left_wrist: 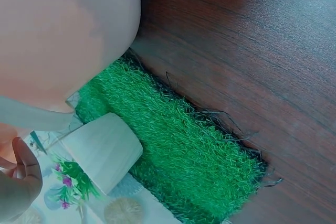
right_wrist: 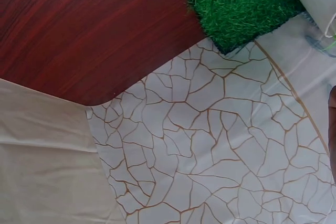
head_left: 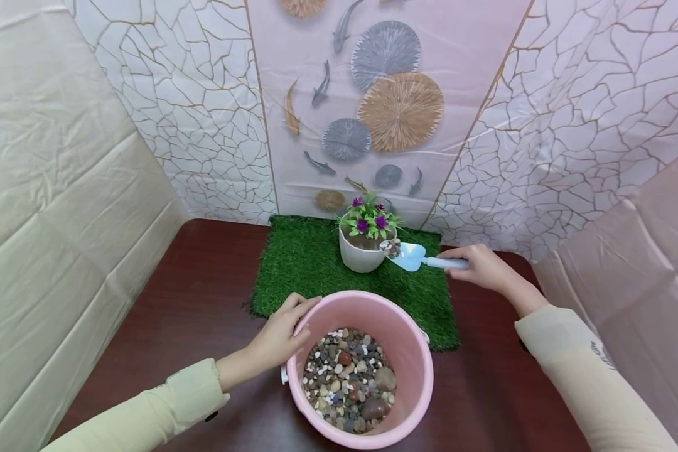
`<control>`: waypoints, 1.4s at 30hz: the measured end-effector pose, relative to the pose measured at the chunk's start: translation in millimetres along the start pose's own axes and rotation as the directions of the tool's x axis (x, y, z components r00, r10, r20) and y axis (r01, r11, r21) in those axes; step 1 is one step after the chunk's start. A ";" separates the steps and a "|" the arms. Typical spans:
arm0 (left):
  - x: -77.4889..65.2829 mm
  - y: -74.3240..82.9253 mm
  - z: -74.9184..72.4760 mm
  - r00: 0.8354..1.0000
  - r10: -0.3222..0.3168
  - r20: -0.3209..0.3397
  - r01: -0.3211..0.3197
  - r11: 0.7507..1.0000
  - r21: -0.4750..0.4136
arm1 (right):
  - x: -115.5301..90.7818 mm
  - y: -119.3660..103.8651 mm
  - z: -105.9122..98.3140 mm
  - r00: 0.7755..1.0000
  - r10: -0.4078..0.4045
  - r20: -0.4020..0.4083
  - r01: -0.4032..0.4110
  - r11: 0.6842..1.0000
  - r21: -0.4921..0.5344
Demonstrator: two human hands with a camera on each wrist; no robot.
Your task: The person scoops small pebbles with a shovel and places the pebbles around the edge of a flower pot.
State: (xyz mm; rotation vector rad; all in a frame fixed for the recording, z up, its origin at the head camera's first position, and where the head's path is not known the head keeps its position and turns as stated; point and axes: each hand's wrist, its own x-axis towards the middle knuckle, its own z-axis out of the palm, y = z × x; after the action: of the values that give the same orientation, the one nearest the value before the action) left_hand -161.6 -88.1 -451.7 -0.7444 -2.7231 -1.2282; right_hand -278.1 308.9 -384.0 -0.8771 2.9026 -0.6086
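Observation:
In the head view my right hand (head_left: 480, 267) grips the pale handle of a small trowel (head_left: 412, 256). Pebbles (head_left: 392, 248) lie on its tip, at the right rim of a white flower pot (head_left: 361, 256). Purple flowers (head_left: 371, 221) with green leaves stand in the brown fill of that pot. My left hand (head_left: 282, 329) holds the left rim of a pink bucket (head_left: 424, 376), thumb on the inner side. Mixed stones (head_left: 350, 380) cover the bucket's bottom. The right wrist view catches only an edge of my right hand (right_wrist: 332, 129); the trowel is out of it.
Under the pot lies a green artificial grass mat (head_left: 299, 251), partly behind the bucket. It rests on a dark red-brown wooden table (head_left: 203, 282). Patterned cloth (head_left: 215, 113) hangs behind, and cream cloth (head_left: 62, 188) closes off the left side.

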 end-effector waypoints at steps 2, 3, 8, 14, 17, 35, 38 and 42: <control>-0.1 0.3 0.4 1.000 -0.004 0.001 0.004 1.000 -0.003 | 0.3 3.5 2.3 1.000 -0.004 -0.008 0.004 1.000 0.002; -0.2 0.4 0.6 1.000 -0.005 0.001 0.005 1.000 -0.005 | 0.5 5.5 3.7 1.000 -0.004 -0.012 0.004 1.000 0.002; -0.6 0.0 1.5 1.000 -0.003 -0.008 0.003 1.000 -0.011 | 2.6 13.0 8.7 0.999 0.027 -0.017 -0.027 1.000 -0.010; -0.2 -1.1 1.7 1.000 0.006 -0.014 -0.006 1.000 -0.016 | 8.6 17.5 10.4 0.998 0.063 -0.014 -0.063 0.997 -0.039; -0.2 -1.9 2.1 1.000 0.008 -0.016 -0.008 1.000 -0.017 | 12.4 19.3 10.9 0.997 0.076 -0.009 -0.077 0.996 -0.050; 0.7 -1.0 0.5 1.000 -0.001 -0.028 0.000 0.999 -0.032 | 40.1 14.2 3.4 0.995 0.088 0.047 -0.084 0.992 -0.095; 0.5 -0.5 0.3 1.000 -0.005 -0.030 0.004 0.999 -0.033 | 46.4 11.4 2.2 0.993 0.087 0.076 -0.077 0.990 -0.120; -0.5 -0.6 0.8 1.000 -0.017 -0.026 0.016 0.999 -0.040 | 55.6 7.7 2.3 0.990 0.078 0.114 -0.058 0.984 -0.169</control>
State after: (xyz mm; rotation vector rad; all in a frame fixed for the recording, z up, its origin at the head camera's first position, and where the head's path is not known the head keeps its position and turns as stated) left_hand -161.3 -88.1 -452.7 -0.7068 -2.6966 -1.2904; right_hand -328.4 283.8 -385.4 -0.7966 2.8912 -0.3014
